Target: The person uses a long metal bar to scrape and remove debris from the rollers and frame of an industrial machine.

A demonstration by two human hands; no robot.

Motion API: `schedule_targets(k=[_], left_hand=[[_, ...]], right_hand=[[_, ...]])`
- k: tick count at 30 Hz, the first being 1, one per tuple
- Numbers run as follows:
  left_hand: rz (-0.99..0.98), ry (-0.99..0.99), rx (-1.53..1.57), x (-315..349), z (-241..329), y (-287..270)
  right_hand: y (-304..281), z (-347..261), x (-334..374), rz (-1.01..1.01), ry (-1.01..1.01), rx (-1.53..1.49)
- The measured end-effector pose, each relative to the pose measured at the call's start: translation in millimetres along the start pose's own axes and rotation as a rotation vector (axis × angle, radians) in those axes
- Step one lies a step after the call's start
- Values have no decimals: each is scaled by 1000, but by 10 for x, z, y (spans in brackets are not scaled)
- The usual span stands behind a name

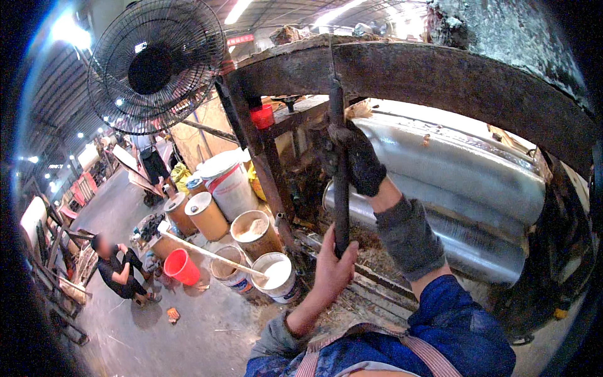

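Observation:
A long dark bar (341, 210) stands nearly upright before me, its upper end against a heavy dark beam (427, 66). Bare, my left hand (333, 269) is closed around the bar's lower end. Higher up, my right hand (363, 157), in a dark glove, wraps round the same bar; some of its fingers are hard to make out against the dark background. Just right of the bar lie large shiny metal rollers (452, 182), one above another.
A black fan (154, 69) hangs at upper left. Buckets cluster left of the frame post (267, 157), including a white one (276, 279) with a long stick (210, 252) across it, and a red bucket (182, 267). A person in black (116, 276) crouches on the floor beyond.

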State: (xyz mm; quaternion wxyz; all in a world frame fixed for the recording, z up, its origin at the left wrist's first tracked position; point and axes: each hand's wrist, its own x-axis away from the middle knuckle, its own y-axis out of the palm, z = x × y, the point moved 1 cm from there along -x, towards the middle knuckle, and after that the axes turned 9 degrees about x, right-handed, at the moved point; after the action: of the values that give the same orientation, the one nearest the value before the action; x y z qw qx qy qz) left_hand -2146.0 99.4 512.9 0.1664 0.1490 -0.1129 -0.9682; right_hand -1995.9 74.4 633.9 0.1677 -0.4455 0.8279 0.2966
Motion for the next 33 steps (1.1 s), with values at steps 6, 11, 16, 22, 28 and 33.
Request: schedule_targets(k=[6,11,16,22,28,33], left_hand=[[113,210,1,-115,-7,-548],[300,167,-175,518,-178,-1132],[410,260,-383,773,-458,-1555],[267,196,-587,782,-409,-2032],[60,375,-557,484,-318,-2426],[-25,364,-493,351,-303,-2660]], right_hand=[[-173,95,-396,144,-512,1101],[-154,-491,-516,315,-896,2007],[-1194,-941,-1867,510,-1087,2495],[-495,-984,-1889,644,-882,2722],[-582,-1221,-2024,609,-334,2583],[-434,-1189,-1987,560,-249,2594]])
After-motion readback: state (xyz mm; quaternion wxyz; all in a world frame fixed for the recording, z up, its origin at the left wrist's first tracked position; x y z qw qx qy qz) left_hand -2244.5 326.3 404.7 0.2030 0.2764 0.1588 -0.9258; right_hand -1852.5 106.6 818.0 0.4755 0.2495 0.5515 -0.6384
